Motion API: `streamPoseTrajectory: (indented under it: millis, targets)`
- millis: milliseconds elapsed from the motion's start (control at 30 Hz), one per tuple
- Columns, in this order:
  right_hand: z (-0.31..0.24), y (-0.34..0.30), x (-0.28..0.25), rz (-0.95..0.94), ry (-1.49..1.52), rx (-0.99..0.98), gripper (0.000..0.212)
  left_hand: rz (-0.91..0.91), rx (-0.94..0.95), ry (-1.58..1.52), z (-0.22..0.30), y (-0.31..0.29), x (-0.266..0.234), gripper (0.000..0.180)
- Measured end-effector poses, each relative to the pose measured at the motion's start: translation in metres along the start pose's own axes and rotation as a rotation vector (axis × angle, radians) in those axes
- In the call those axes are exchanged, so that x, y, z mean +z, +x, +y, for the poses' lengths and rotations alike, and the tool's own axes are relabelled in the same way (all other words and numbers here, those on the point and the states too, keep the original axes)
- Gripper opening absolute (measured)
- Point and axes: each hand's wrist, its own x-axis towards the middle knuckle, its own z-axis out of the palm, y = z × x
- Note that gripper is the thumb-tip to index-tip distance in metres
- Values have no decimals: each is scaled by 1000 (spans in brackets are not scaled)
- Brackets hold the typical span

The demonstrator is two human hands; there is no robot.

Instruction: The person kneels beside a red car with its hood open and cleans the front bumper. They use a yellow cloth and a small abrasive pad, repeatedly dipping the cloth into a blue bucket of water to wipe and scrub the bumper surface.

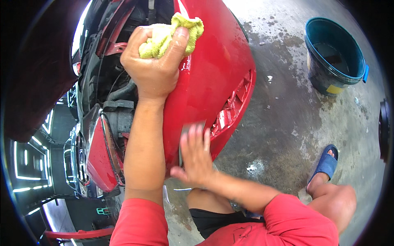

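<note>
looking down, we find the red car panel (207,61) running from the top of the view to the middle, glossy and wet-looking, with a recess of shiny, jagged red surfaces (232,107) along its right-hand side. near its lower end lies a thin grey sheet (186,128), and over that we lay our right hand (197,158), opened out flat, fingers stretched side by side and thumb spread away, its outline a little blurred. our left hand (154,74) is higher up, well apart from the right, clamped around a bunched yellow-green cloth (191,30) above the panel's left edge; whether the cloth touches the panel we cannot tell. beside this edge we see the engine bay (119,88), with dark parts and a ribbed hose (122,91), and below it a second red panel (99,166). to the right, a wet, patchy concrete floor (283,135) carries a dark bucket (320,78) with liquid inside and a blue piece (365,74) at its rim. below the bucket we notice our foot in a blue sandal (326,165). at far left, bright strip lights (26,190) hang near another vehicle (70,160).
</note>
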Motion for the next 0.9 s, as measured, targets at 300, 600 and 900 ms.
streamPoseTrajectory:
  millis: [300,600,900]
  targets:
    - [26,123,-56,126,-70,149,94,44,-32,-37,-2,-10,-5,26]
    - [20,127,-52,114,-112,150,89,37,-213,-187,-2,-14,-7,26]
    - [-4,58,-34,3,-75,72,101,111,-221,-168,-2,1,-6,19]
